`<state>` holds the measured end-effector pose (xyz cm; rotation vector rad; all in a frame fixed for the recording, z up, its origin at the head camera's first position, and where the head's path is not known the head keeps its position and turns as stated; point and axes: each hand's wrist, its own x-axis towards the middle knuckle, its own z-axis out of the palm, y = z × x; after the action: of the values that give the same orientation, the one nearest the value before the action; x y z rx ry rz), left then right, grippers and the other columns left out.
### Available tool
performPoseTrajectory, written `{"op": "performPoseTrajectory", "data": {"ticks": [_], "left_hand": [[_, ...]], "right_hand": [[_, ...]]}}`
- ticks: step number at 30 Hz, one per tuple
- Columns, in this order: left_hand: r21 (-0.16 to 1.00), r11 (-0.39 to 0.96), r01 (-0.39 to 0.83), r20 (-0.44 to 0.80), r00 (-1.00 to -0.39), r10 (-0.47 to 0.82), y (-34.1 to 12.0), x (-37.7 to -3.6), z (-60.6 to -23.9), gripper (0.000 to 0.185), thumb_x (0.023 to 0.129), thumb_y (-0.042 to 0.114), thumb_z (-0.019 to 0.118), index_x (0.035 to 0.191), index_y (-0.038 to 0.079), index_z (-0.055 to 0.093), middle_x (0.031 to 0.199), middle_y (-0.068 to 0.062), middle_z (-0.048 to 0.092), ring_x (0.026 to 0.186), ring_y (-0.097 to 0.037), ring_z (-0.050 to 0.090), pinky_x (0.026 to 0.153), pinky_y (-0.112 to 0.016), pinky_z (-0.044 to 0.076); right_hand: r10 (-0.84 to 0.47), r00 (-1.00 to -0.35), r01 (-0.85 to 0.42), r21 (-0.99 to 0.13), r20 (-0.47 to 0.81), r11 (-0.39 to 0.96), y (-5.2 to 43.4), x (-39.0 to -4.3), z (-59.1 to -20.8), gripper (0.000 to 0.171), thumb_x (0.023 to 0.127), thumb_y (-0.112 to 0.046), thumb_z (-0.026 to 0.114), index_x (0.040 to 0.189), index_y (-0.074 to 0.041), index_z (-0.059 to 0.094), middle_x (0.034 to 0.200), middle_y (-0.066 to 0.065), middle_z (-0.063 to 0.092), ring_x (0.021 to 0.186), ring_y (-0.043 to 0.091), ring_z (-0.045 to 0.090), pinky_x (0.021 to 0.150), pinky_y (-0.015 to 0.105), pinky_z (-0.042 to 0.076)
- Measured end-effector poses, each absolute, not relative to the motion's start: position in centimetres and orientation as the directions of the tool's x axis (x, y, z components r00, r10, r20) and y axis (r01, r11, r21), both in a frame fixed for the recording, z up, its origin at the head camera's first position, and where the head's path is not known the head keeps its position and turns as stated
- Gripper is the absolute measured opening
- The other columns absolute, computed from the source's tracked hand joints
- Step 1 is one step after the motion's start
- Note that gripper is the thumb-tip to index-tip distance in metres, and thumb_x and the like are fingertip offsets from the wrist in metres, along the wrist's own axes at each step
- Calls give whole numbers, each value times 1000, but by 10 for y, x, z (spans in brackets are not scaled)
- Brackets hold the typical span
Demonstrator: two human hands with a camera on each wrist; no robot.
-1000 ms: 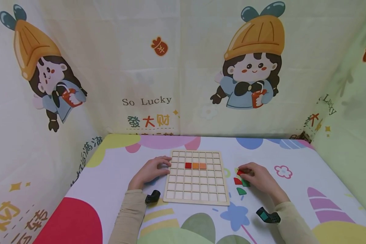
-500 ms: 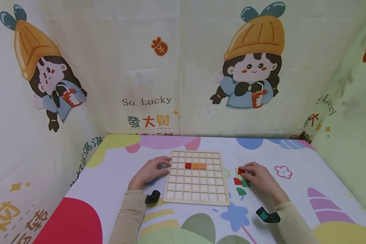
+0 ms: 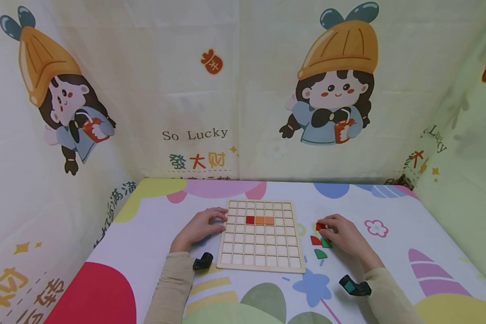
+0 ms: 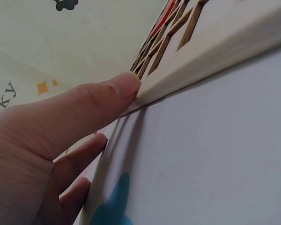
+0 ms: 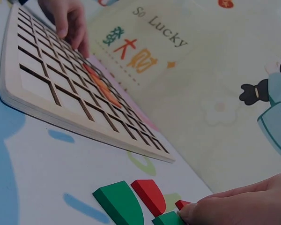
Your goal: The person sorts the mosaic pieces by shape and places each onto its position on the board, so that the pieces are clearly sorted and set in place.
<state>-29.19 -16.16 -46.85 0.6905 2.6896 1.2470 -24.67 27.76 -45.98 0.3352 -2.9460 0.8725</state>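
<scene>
The wooden grid board (image 3: 261, 236) lies mid-table, the left hand (image 3: 200, 227) resting flat-fingered against its left edge. Just right of it, the right hand (image 3: 342, 234) pinches a small red piece (image 3: 319, 226) among loose red and green pieces (image 3: 320, 247), far nearer them than the left

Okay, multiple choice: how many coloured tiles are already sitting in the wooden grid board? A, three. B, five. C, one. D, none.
A: the head view shows three tiles side by side in one row of the wooden grid board: a red tile, then two orange tiles; every other cell looks bare.
</scene>
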Motion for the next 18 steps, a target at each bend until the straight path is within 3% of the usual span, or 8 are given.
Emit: {"op": "performPoseTrajectory", "data": {"ticks": [18], "left_hand": [[749, 554, 364, 103, -889, 446, -162, -293, -470, 20, 85, 17, 76, 105, 14, 72, 138, -1, 57, 136, -25, 42, 114, -46, 31]], "right_hand": [[-189, -973, -231, -523, 133, 820, 275, -246, -459, 31, 87, -10, 73, 116, -1, 69, 108, 13, 62, 92, 24, 56, 82, 43, 54]]}}
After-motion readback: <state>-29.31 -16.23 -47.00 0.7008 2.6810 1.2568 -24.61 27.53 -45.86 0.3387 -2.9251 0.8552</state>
